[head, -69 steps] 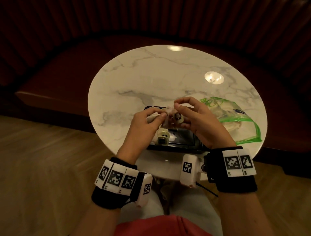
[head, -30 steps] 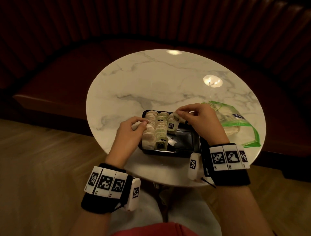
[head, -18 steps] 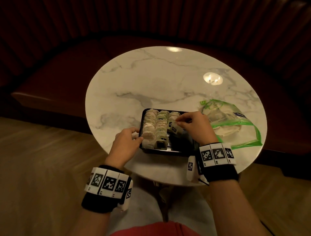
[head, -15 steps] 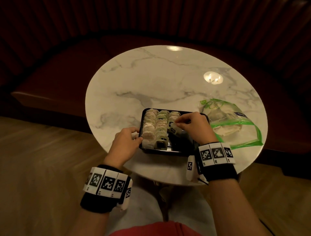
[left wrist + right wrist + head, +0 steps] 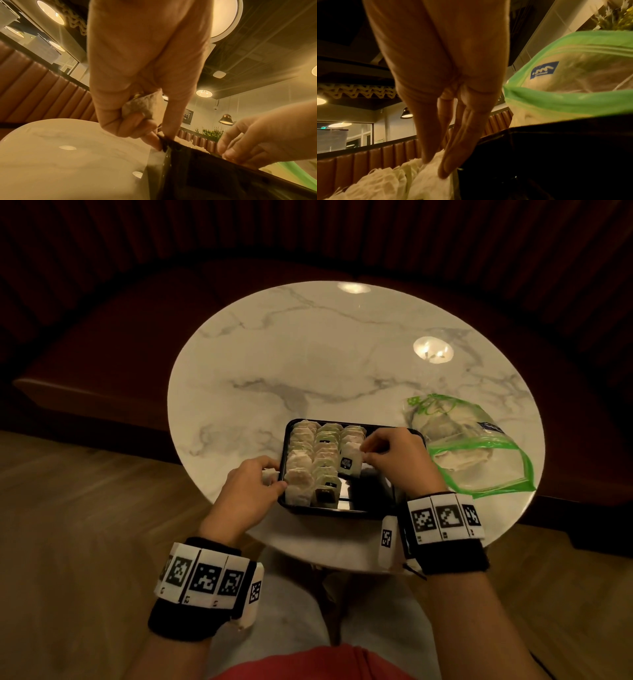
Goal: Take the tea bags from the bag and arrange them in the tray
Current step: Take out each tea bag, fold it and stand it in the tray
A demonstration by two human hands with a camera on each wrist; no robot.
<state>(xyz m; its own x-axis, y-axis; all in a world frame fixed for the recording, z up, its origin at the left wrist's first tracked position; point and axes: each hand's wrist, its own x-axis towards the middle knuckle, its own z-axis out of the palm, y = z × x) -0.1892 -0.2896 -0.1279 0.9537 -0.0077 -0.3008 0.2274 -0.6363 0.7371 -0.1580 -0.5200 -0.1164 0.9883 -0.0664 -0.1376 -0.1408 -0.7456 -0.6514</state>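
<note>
- Our right hand (image 5: 394,460) pinches a tea bag (image 5: 349,463) over the black tray (image 5: 342,506).
- Our left hand (image 5: 251,491) grips another tea bag (image 5: 143,106) at the tray's left edge.
- The bag (image 5: 479,453) lies right of the tray.

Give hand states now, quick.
Left hand: holds a crumpled pale tea bag.
Right hand: pinches an upright white tea bag in the black tray.
</note>
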